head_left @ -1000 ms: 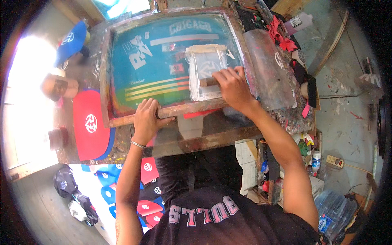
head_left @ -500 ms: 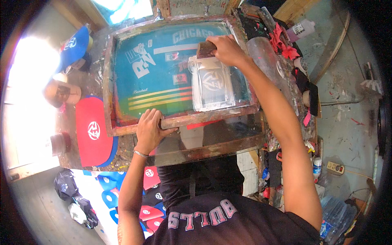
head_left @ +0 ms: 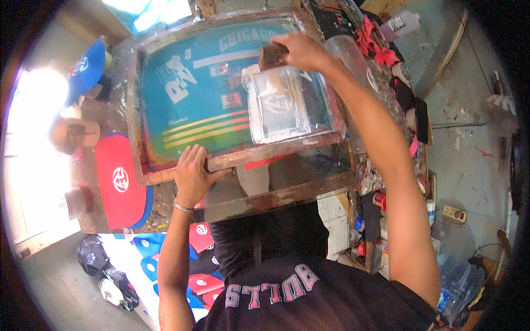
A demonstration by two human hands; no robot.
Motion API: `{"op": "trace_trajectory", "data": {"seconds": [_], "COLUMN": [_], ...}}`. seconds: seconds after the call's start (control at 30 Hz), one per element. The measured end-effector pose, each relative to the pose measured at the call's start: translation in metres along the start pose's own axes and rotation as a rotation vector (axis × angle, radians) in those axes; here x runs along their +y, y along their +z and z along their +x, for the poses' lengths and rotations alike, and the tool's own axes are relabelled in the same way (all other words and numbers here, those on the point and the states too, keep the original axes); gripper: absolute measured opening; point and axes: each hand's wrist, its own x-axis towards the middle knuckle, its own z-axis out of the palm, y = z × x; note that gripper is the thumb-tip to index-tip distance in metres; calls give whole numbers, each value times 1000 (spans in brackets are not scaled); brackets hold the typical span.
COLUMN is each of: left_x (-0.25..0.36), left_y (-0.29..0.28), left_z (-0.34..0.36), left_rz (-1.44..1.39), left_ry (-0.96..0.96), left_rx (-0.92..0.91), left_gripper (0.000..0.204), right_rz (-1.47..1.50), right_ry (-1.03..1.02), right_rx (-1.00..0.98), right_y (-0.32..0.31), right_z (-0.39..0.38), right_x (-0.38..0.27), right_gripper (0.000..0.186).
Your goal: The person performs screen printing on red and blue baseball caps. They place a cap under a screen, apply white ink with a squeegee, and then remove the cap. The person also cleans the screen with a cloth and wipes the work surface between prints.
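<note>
My left hand (head_left: 192, 171) grips the near wooden rail of a screen-printing frame (head_left: 292, 142), thumb along the rail. My right hand (head_left: 298, 51) is closed on a dark wooden squeegee (head_left: 271, 59) at the top of a white ink-smeared rectangle (head_left: 277, 113) with a round emblem, on the right side of the teal mesh (head_left: 171, 129). The mesh also carries pale lettering, small stencil shapes and yellow stripes. Red material (head_left: 259, 163) shows just below the frame's near edge.
A red cut piece (head_left: 113, 198) and blue cap (head_left: 84, 74) lie left, near tubs (head_left: 77, 138). Red scraps (head_left: 375, 41) and a pale bottle (head_left: 397, 26) are right. Printed pieces (head_left: 201, 237) and black bags (head_left: 94, 256) lie lower left; a power strip (head_left: 454, 214) is right.
My right hand has moved away from me, from low on the white ink patch up to its top end, with the squeegee. My left hand still grips the near rail.
</note>
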Motion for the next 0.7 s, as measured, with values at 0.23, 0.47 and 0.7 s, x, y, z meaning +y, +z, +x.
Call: {"op": "trace_trajectory", "data": {"seconds": [0.23,0.47,0.7], "left_x": [7,6,5], "left_y": [-8,-7,-8], "left_z": [5,2,4], "left_rz": [-9,-25,-12], "left_ry": [4,-15,2], "left_rx": [18,16,8], "left_gripper": [56,56,55], "right_rz": [2,49,96], "right_ry": [-5,295,218], "right_rx": [71,-25,25], "right_y": [0,14,3], "right_z": [-23,-73,-42], "right_x": [14,-49,-20], "right_gripper": [29,41,42]}}
